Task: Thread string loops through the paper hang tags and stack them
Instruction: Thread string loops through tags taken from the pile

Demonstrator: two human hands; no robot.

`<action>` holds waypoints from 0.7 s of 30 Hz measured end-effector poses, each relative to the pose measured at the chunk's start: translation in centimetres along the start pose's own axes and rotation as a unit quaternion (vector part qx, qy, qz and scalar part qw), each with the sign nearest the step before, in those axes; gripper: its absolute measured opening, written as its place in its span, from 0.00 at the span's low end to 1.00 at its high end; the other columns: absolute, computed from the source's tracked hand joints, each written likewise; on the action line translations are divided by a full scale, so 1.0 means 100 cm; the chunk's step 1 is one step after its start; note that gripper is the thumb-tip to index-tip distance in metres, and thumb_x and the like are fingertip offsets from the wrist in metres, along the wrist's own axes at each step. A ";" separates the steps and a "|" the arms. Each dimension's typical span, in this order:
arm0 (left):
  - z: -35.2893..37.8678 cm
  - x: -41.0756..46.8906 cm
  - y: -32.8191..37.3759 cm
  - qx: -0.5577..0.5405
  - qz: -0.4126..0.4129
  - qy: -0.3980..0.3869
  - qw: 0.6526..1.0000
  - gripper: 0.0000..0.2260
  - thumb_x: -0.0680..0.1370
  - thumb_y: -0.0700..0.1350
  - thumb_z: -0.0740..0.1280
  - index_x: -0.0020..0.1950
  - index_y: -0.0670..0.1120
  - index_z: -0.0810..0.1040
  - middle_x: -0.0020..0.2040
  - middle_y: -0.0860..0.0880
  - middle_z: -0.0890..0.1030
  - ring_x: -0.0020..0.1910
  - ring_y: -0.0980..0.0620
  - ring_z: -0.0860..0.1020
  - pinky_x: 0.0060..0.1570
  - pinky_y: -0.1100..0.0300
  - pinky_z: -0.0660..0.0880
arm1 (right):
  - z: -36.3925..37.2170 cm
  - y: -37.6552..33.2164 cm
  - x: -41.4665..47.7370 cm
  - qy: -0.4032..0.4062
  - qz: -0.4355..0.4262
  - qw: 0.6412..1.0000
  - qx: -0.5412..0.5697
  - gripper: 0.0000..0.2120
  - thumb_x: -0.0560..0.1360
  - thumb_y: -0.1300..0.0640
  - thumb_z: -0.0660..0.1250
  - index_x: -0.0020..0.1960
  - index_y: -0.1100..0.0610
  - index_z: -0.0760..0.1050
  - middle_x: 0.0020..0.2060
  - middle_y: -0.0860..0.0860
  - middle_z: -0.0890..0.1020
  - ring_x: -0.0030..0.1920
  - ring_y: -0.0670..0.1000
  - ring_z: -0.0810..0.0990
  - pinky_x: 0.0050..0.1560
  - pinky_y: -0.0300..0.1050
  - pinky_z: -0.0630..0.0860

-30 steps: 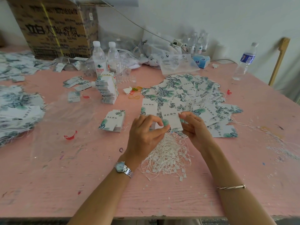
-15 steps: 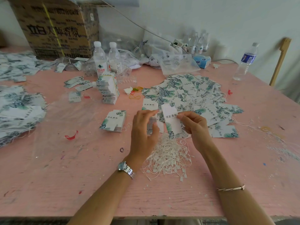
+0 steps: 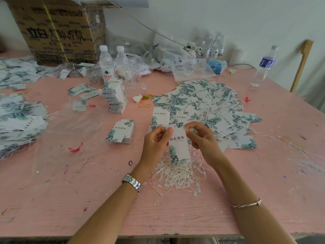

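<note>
A white hang tag point(image 3: 179, 145) with a green leaf print hangs upright between my hands above a heap of white string loops point(image 3: 177, 173). My left hand point(image 3: 155, 143) pinches the tag's top left edge. My right hand point(image 3: 202, 138) pinches at the tag's top right corner, near its hole; any string in those fingers is too fine to see. A wide spread of finished leaf-print tags point(image 3: 207, 106) lies just beyond my hands. A small neat stack of tags point(image 3: 121, 132) sits to the left.
A tall banded stack of tags point(image 3: 116, 97) and two water bottles point(image 3: 112, 66) stand behind it. More tag piles point(image 3: 19, 117) cover the left side. A cardboard box point(image 3: 58, 30), plastic bags point(image 3: 184, 62) and another bottle point(image 3: 263, 66) line the back of the pink table point(image 3: 70, 191).
The tag has turned from lying flat across to hanging upright, and both hands have drawn closer together at its top edge.
</note>
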State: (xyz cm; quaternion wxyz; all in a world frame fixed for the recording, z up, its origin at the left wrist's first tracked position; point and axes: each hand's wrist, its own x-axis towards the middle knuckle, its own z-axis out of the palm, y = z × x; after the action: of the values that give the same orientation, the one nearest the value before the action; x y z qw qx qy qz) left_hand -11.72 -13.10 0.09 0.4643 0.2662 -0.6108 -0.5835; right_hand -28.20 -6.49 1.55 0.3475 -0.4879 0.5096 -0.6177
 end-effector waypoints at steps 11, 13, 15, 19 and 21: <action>0.001 -0.003 -0.002 0.033 -0.001 -0.075 0.997 0.09 0.81 0.45 0.68 0.45 0.42 0.81 0.36 0.48 0.80 0.37 0.53 0.75 0.40 0.57 0.71 | 0.003 0.001 -0.002 -0.053 0.005 0.999 0.003 0.14 0.76 0.64 0.62 0.48 0.48 0.81 0.30 0.58 0.66 0.27 0.48 0.59 0.27 0.37 0.59; 0.002 -0.004 -0.001 0.040 -0.001 -0.070 0.997 0.11 0.80 0.48 0.69 0.47 0.39 0.81 0.39 0.46 0.81 0.38 0.51 0.76 0.41 0.54 0.71 | 0.004 0.001 -0.002 -0.061 0.006 0.998 0.000 0.15 0.75 0.65 0.61 0.47 0.47 0.81 0.31 0.61 0.67 0.27 0.48 0.59 0.27 0.36 0.59; 0.004 -0.006 0.000 0.066 -0.001 -0.036 0.997 0.11 0.77 0.51 0.71 0.52 0.44 0.81 0.42 0.51 0.82 0.41 0.53 0.76 0.42 0.56 0.73 | 0.004 0.001 -0.002 -0.063 0.008 0.998 -0.003 0.15 0.75 0.65 0.61 0.47 0.47 0.81 0.30 0.60 0.66 0.27 0.48 0.58 0.27 0.37 0.58; 0.003 -0.008 0.002 0.155 0.126 0.035 0.979 0.12 0.75 0.44 0.76 0.56 0.45 0.78 0.49 0.47 0.76 0.42 0.52 0.73 0.45 0.61 0.74 | 0.003 0.002 -0.002 -0.061 0.013 0.998 -0.005 0.16 0.74 0.65 0.61 0.46 0.46 0.82 0.27 0.53 0.65 0.26 0.46 0.58 0.27 0.37 0.58; 0.003 -0.009 0.004 0.205 0.197 0.035 0.958 0.08 0.75 0.43 0.75 0.53 0.44 0.82 0.49 0.45 0.74 0.41 0.49 0.73 0.44 0.63 0.73 | 0.003 0.002 -0.002 -0.058 0.012 0.998 -0.012 0.17 0.73 0.65 0.61 0.46 0.46 0.82 0.28 0.54 0.65 0.26 0.46 0.58 0.27 0.38 0.57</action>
State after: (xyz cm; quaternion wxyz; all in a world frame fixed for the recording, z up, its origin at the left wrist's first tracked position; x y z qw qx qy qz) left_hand -11.52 -12.13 0.31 0.5263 0.2508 -0.7411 -0.3329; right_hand -27.84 -6.44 1.34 0.3777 -0.5210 0.5020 -0.5778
